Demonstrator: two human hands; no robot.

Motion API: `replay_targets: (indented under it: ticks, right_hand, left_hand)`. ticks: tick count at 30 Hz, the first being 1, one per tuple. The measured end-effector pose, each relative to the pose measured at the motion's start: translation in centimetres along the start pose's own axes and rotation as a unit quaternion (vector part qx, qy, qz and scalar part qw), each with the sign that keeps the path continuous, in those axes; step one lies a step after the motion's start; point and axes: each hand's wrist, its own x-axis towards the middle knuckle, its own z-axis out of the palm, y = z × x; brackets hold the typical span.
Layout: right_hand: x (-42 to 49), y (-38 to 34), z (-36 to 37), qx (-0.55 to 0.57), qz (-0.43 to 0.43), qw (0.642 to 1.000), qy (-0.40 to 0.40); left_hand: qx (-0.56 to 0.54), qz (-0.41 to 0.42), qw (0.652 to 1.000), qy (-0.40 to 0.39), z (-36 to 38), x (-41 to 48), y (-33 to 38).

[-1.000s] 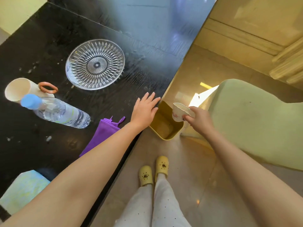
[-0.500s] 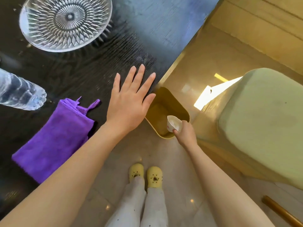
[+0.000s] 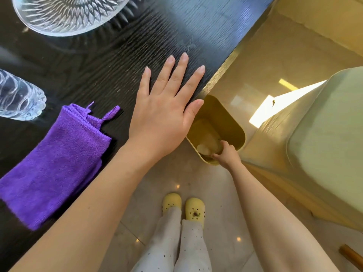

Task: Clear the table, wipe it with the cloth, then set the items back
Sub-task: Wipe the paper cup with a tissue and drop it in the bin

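My left hand [image 3: 165, 112] lies flat on the black table [image 3: 117, 61] near its right edge, fingers spread and holding nothing. A folded purple cloth [image 3: 53, 161] rests on the table just left of that wrist. My right hand [image 3: 225, 155] reaches down inside the yellow bin [image 3: 231, 122] on the floor beside the table. Its fingertips pinch a small white paper cup [image 3: 204, 150], which is blurred and low in the bin. A cut-glass plate [image 3: 64, 14] sits at the top left, and the bottom of a clear water bottle [image 3: 17, 97] lies at the left edge.
The bin stands against the table's brass-trimmed edge [image 3: 218, 75]. A pale green upholstered seat [image 3: 324, 138] fills the right side. My feet in yellow clogs [image 3: 183, 207] stand on the tiled floor below the bin. A wooden rod [image 3: 351, 256] lies at the bottom right.
My right hand has lowered the paper cup from above the bin down into it. The view has tilted down and closer, and my left hand has stayed flat on the table.
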Motion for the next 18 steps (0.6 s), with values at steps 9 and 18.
replay_targets:
  ticks: [9,18]
  right_hand:
    - [-1.9,-2.0,-2.7,-0.102,-0.050,0.992,-0.058]
    - [-9.7,-7.8,-13.0,-0.206,-0.123,0.961,-0.140]
  left_hand:
    - [0.015,-0.003,1.000,-0.019,3.1,-0.4,-1.1]
    - [-0.030,-0.024,0.987,-0.155,2.5,-0.3,-0.7]
